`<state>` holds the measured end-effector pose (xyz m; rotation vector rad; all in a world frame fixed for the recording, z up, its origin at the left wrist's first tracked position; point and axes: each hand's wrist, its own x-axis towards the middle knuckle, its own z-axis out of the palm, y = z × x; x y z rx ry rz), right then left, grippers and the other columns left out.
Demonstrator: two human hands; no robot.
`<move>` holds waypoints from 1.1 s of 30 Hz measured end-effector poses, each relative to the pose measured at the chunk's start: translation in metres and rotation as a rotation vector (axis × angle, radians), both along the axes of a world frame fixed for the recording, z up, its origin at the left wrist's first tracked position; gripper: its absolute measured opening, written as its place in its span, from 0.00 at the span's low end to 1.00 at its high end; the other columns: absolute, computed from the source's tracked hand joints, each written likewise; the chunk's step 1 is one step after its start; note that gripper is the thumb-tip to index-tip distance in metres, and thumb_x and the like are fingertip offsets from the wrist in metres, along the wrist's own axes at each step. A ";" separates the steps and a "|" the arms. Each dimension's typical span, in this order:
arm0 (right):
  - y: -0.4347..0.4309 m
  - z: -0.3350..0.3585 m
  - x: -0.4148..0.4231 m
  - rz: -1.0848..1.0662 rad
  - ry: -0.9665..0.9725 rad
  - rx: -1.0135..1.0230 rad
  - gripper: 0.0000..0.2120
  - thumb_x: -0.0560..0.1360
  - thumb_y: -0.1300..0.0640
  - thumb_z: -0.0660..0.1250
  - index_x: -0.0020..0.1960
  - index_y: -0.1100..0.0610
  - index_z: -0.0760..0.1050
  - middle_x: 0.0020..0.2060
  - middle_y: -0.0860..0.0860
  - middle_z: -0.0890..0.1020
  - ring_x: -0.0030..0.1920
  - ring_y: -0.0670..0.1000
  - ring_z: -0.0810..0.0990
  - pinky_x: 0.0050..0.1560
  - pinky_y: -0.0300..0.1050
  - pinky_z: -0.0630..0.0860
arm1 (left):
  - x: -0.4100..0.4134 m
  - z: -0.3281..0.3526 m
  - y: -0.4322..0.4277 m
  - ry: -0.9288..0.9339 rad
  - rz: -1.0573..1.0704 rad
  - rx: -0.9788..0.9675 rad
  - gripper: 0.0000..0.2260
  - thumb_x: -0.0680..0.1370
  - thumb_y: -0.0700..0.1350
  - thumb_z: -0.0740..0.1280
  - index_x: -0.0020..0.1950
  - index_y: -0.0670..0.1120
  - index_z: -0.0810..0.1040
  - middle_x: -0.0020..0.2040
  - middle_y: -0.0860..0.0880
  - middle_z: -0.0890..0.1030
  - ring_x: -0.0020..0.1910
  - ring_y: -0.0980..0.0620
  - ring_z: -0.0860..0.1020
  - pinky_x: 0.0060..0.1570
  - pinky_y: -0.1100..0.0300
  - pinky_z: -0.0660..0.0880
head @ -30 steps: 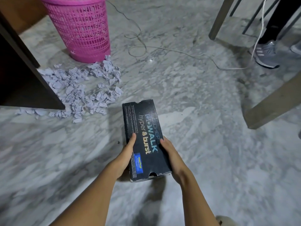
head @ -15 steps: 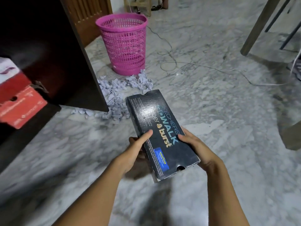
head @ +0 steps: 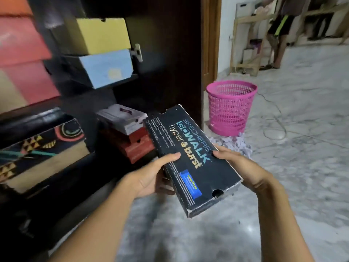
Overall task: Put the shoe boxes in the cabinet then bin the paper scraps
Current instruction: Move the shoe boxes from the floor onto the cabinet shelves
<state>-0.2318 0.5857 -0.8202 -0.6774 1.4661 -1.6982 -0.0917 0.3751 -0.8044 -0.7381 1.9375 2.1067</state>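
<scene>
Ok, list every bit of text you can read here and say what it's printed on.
"SKECHERS": lid of the black shoe box.
"GOWALK": same lid, large teal letters.
"hyper burst": same lid, beside that.
On the blue sticker on the lid: too small to read.
The fine print along the lid's edge: too small.
Labels on the white box and light blue box: blurred.

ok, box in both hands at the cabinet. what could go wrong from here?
1. The left hand and right hand grip the black shoe box toward its near end; the far end overhangs and might dip or clip the cabinet.
2. The grey box sits askew on the red boxes; a nudge could topple that stack.
3. Paper scraps and a loose cable lie by the pink basket: possible slip or trip later.
</scene>
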 end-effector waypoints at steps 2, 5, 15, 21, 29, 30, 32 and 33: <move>-0.028 0.033 0.002 0.046 0.051 -0.062 0.20 0.79 0.57 0.60 0.70 0.51 0.73 0.62 0.54 0.82 0.61 0.55 0.81 0.55 0.42 0.80 | 0.006 0.033 -0.019 0.073 0.076 -0.028 0.35 0.63 0.63 0.74 0.64 0.45 0.78 0.62 0.35 0.79 0.50 0.41 0.79 0.48 0.48 0.79; -0.068 0.081 0.005 0.066 0.108 -0.139 0.18 0.79 0.54 0.60 0.68 0.50 0.75 0.61 0.54 0.82 0.58 0.54 0.83 0.51 0.42 0.81 | 0.010 0.081 -0.046 0.200 0.170 -0.056 0.26 0.69 0.61 0.71 0.59 0.45 0.80 0.46 0.44 0.85 0.37 0.49 0.82 0.39 0.55 0.78; -0.161 0.197 -0.015 -0.121 0.347 -0.243 0.17 0.79 0.38 0.59 0.49 0.44 0.84 0.50 0.51 0.86 0.49 0.51 0.85 0.58 0.55 0.74 | -0.013 0.220 -0.118 0.425 0.460 -0.171 0.19 0.68 0.63 0.72 0.46 0.49 0.82 0.38 0.45 0.84 0.31 0.47 0.82 0.35 0.56 0.78; -0.217 0.259 -0.047 -0.078 0.363 -0.397 0.30 0.77 0.31 0.54 0.65 0.50 0.78 0.61 0.54 0.82 0.63 0.56 0.80 0.69 0.63 0.68 | -0.040 0.299 -0.159 0.459 0.554 -0.109 0.23 0.69 0.64 0.70 0.53 0.47 0.82 0.41 0.45 0.86 0.46 0.43 0.84 0.49 0.39 0.79; -0.284 0.315 -0.049 -0.287 0.455 -0.493 0.19 0.75 0.42 0.68 0.62 0.51 0.78 0.56 0.51 0.85 0.57 0.52 0.83 0.65 0.59 0.75 | -0.060 0.368 -0.223 0.401 0.616 -0.128 0.27 0.68 0.67 0.69 0.54 0.46 0.80 0.45 0.42 0.86 0.45 0.42 0.83 0.39 0.42 0.80; -0.291 0.317 -0.052 -0.308 0.457 -0.495 0.17 0.76 0.45 0.69 0.62 0.51 0.78 0.55 0.50 0.85 0.56 0.51 0.84 0.64 0.57 0.76 | -0.064 0.373 -0.229 0.396 0.620 -0.146 0.25 0.70 0.66 0.68 0.52 0.46 0.80 0.43 0.42 0.85 0.44 0.42 0.82 0.37 0.44 0.80; -0.307 0.320 -0.059 -0.312 0.450 -0.482 0.14 0.78 0.48 0.67 0.61 0.52 0.78 0.53 0.51 0.86 0.54 0.52 0.84 0.61 0.56 0.78 | -0.070 0.380 -0.239 0.384 0.648 -0.193 0.23 0.72 0.66 0.66 0.48 0.45 0.76 0.42 0.41 0.82 0.42 0.41 0.80 0.39 0.43 0.79; -0.315 0.322 -0.064 -0.304 0.437 -0.464 0.13 0.79 0.48 0.66 0.61 0.52 0.77 0.53 0.53 0.86 0.54 0.53 0.85 0.61 0.56 0.78 | -0.074 0.382 -0.244 0.377 0.666 -0.209 0.23 0.73 0.66 0.66 0.46 0.45 0.75 0.43 0.41 0.80 0.41 0.41 0.79 0.43 0.41 0.78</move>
